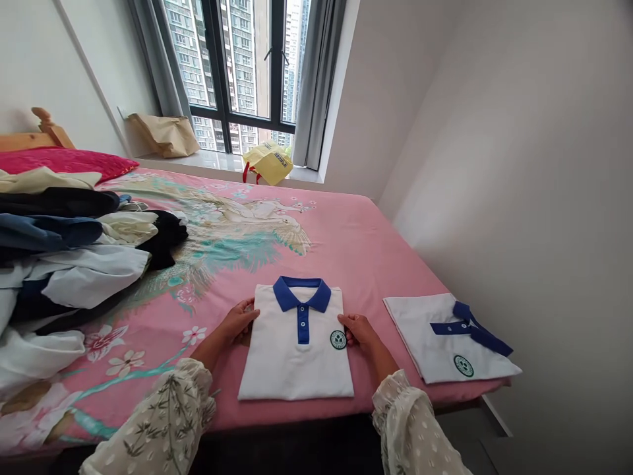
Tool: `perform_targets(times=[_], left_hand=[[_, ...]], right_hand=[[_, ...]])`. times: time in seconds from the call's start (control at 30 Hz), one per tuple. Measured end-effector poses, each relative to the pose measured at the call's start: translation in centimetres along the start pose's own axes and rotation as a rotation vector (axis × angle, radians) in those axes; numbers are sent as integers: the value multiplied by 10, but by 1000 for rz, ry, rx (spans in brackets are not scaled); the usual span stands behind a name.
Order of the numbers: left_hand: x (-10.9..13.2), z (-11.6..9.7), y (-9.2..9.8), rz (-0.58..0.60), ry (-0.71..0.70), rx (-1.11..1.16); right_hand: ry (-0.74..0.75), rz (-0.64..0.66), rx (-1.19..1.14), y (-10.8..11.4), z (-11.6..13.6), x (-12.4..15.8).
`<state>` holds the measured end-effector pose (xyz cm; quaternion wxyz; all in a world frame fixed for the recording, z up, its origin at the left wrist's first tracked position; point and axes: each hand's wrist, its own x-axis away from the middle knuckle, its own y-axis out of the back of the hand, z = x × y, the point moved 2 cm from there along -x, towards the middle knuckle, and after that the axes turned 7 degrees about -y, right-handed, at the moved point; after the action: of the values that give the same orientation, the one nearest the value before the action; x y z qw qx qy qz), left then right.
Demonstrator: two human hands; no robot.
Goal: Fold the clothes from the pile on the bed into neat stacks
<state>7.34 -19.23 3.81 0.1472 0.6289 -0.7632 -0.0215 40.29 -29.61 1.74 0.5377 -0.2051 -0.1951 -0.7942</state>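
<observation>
A white polo shirt (281, 366) with a blue collar and a round green badge lies folded flat near the bed's front edge, its collar toward the window. My left hand (240, 320) pinches the shirt's left side, thumb on top and fingers curled beneath. On the opposite side my right hand (360, 330) grips the edge beside the badge in the same way. Another folded polo shirt (420, 336), also white and blue, rests at the bed's right corner, turned sideways with its collar to the right.
A heap of loose clothes (93, 270) covers the bed's left side, before a red pillow (59, 158). The pink bedspread (346, 231) has a bird and flower print. On the windowsill sit a brown paper bag (165, 135) and a yellow bag (270, 161). A wall (519, 185) borders the right.
</observation>
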Motion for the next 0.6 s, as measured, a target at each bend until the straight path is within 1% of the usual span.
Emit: perform_targets(times=[0.13,0.17,0.27,0.4,0.6], left_hand=[[15,0,-1,-66,-5,-27],[19,0,-1,-64,-6,-32],[28,-3,-3,-12,-16,-41],[39,-5,-2,-21,-36,-47],[51,0,-1,55,-55,-64]], right_hand=[[22,-40,-19,0,-7,8],[22,-36,-17,0,-8,10],[20,-17,4,1,-12,18],[25,-22,21,2,-17,29],[21,17,14,4,-27,42]])
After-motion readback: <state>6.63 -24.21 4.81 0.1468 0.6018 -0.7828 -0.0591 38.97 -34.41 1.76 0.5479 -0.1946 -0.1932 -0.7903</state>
